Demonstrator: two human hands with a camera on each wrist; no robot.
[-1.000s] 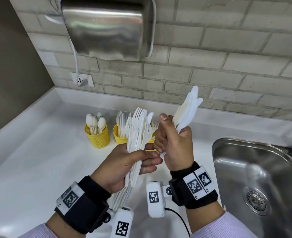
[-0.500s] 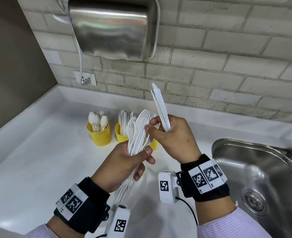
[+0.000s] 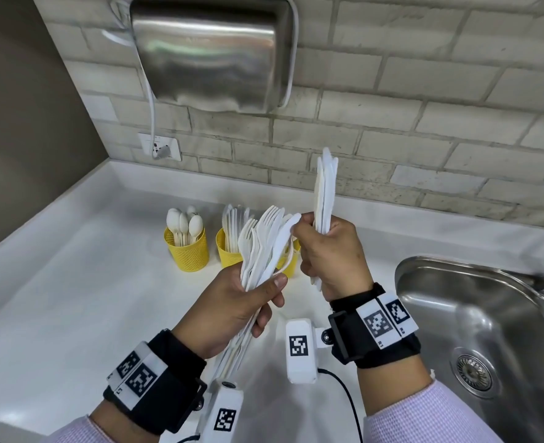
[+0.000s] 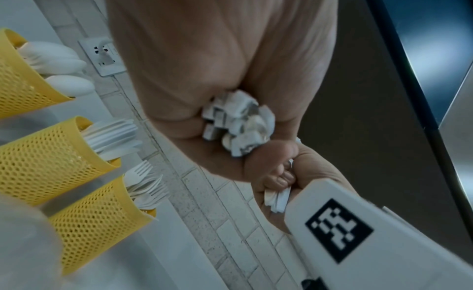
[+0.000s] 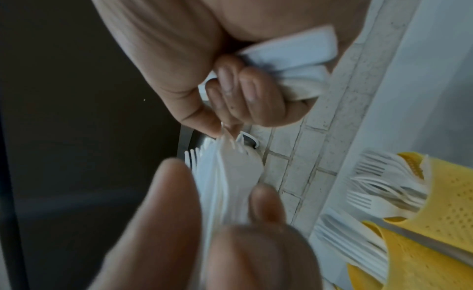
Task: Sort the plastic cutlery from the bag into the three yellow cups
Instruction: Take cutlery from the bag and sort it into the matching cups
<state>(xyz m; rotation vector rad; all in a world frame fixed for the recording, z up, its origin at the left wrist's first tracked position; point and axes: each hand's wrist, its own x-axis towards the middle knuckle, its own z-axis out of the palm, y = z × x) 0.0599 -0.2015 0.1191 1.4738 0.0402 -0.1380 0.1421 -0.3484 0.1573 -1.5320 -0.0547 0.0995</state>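
Note:
My left hand [image 3: 232, 298] grips a mixed bundle of white plastic forks and knives [image 3: 264, 241] by the handles, heads fanned upward. My right hand [image 3: 328, 251] holds a separate stack of white knives [image 3: 325, 187] upright, while its thumb and forefinger pinch the tip of one knife [image 3: 291, 220] in the left bundle. Behind the hands stand three yellow mesh cups: one with spoons [image 3: 187, 251], one with knives [image 3: 229, 254], one largely hidden [image 3: 291, 262]. The left wrist view shows forks in the third cup [image 4: 94, 223]. The handle ends [image 4: 240, 124] stick out of my left fist.
A steel sink [image 3: 449, 276] is set into the white counter [image 3: 72, 298] at the right. A steel hand dryer [image 3: 210, 49] hangs on the brick wall above the cups, its cable running to a wall socket [image 3: 160, 147].
The right hand's stack of knives swung from leaning right, through leaning left, to upright. Its fingertips have come onto a knife tip in the left hand's bundle. Both hands shifted slightly.

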